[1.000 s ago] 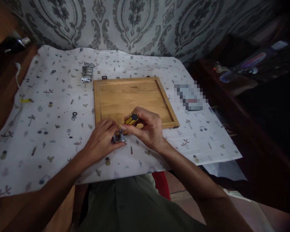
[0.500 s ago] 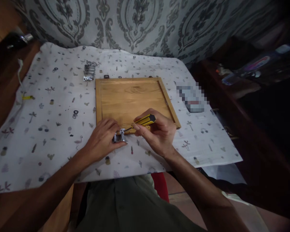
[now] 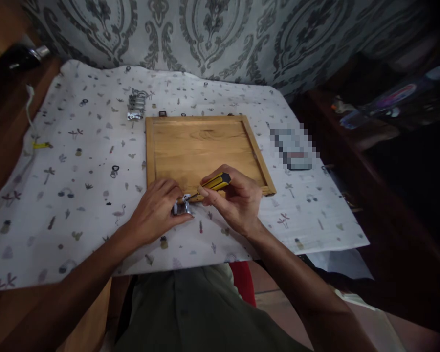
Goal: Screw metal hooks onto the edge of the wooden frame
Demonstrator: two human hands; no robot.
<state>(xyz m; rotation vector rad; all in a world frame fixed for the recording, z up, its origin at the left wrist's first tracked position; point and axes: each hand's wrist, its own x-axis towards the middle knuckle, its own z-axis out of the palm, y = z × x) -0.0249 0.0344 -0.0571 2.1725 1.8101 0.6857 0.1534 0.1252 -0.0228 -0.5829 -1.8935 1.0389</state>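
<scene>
A framed wooden panel [image 3: 205,151] lies flat on the patterned white cloth. At its near edge, left of the middle, sits a silver metal hinge [image 3: 182,207]. My left hand [image 3: 157,208] grips this hinge against the frame, thumb along its near side and fingers over the panel's corner area. My right hand [image 3: 238,198] is closed around a yellow and black screwdriver [image 3: 217,182], held at a low slant. The screwdriver's shaft points left, and its tip is at the hinge. Whether a screw sits under the tip is too small to tell.
Several silver hinges [image 3: 136,105] lie behind the panel's far left corner. A pixelated flat object [image 3: 297,151] rests to the right of the panel. A plastic bottle [image 3: 392,98] is at the far right, and a white cord [image 3: 30,110] hangs at the left.
My right hand and the screwdriver have shifted slightly to the left. My left hand stays on the hinge. The view has shifted a little.
</scene>
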